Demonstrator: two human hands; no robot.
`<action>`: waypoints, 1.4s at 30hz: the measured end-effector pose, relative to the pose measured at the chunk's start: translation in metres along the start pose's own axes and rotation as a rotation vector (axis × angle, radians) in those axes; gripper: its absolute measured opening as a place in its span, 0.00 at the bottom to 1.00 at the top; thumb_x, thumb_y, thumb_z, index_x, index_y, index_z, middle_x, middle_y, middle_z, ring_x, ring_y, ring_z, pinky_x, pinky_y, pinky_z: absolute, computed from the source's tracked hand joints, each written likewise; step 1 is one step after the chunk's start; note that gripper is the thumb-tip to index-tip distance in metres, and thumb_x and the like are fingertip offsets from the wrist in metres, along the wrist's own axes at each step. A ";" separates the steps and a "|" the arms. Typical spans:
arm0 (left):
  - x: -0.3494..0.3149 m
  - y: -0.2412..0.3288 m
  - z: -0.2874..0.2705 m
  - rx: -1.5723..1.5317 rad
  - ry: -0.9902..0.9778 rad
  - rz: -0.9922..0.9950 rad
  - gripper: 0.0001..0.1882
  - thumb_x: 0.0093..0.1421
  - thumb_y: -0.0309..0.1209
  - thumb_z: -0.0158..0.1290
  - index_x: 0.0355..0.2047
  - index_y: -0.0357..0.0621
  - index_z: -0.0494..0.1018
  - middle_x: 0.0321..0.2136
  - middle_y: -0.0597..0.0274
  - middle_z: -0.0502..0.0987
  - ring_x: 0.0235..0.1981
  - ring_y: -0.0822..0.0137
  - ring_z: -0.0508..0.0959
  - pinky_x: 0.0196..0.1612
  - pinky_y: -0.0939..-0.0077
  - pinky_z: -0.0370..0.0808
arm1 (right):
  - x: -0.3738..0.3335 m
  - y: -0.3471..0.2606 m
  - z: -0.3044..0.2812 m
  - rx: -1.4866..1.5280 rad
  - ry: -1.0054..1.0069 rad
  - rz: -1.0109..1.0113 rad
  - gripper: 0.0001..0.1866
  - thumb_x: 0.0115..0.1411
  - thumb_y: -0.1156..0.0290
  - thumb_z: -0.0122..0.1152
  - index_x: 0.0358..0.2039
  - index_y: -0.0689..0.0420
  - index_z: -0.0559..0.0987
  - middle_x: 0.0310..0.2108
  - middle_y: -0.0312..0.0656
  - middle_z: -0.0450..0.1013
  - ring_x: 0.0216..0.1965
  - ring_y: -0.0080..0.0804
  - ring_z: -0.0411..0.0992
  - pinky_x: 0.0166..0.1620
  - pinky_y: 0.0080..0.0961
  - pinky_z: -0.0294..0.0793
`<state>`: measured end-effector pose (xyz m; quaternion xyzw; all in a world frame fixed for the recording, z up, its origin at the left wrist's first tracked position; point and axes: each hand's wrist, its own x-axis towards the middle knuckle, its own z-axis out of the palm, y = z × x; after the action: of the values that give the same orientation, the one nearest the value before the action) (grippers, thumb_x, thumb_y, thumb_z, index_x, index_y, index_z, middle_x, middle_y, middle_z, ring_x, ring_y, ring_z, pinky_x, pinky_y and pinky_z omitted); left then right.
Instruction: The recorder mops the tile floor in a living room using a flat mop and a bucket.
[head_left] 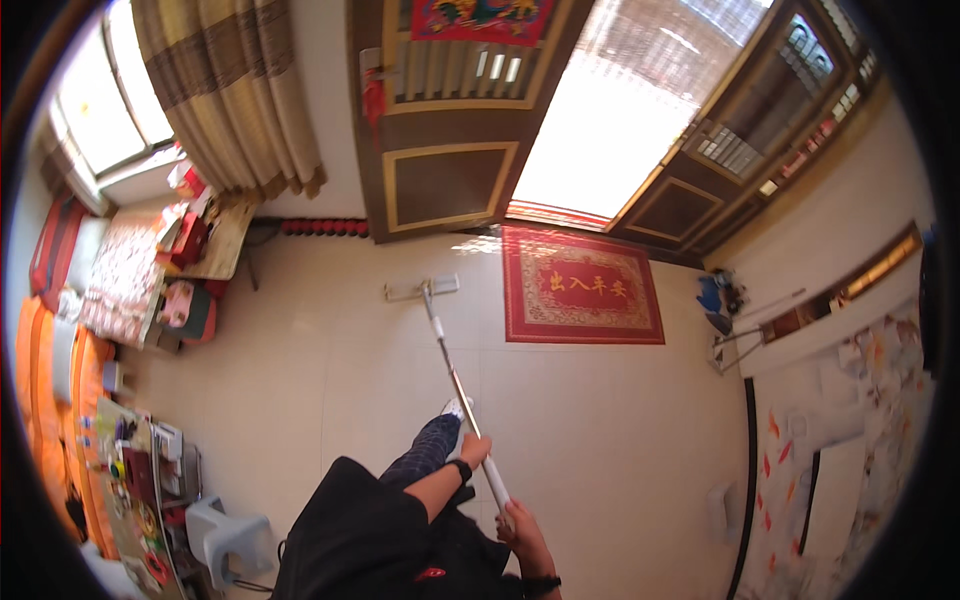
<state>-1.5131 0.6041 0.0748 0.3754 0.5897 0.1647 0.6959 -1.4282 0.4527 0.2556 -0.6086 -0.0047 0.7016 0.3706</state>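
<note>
A long-handled mop slants away from me over the pale tiled floor. Its pole is white at the grip and metallic further up. At the far end, the flat, wide mop head rests on the tiles, left of the red doormat. My left hand, with a black watch at the wrist, is closed around the pole's white grip. Lower down, near the pole's end, my right hand is wrapped round it too, a dark band on that wrist.
Beyond the mat, a brown double door opens onto bright daylight. A pale blue plastic stool stands at the lower left beside a cluttered table. Orange seating lines the left wall. At right are a folding metal frame and a white, patterned surface.
</note>
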 end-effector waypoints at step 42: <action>0.033 -0.012 -0.207 -0.206 -0.001 -0.541 0.25 0.56 0.51 0.33 0.45 0.48 0.62 0.30 0.64 0.72 0.23 0.70 0.72 0.19 0.76 0.62 | 0.104 -0.039 0.193 0.295 0.020 -0.033 0.11 0.59 0.60 0.45 0.33 0.53 0.59 0.18 0.36 0.60 0.10 0.18 0.50 0.15 0.15 0.52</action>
<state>-1.7034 0.6861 0.0386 0.1317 0.6480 0.0319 0.7495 -1.5719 0.6212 0.2346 -0.5544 0.0922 0.6824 0.4675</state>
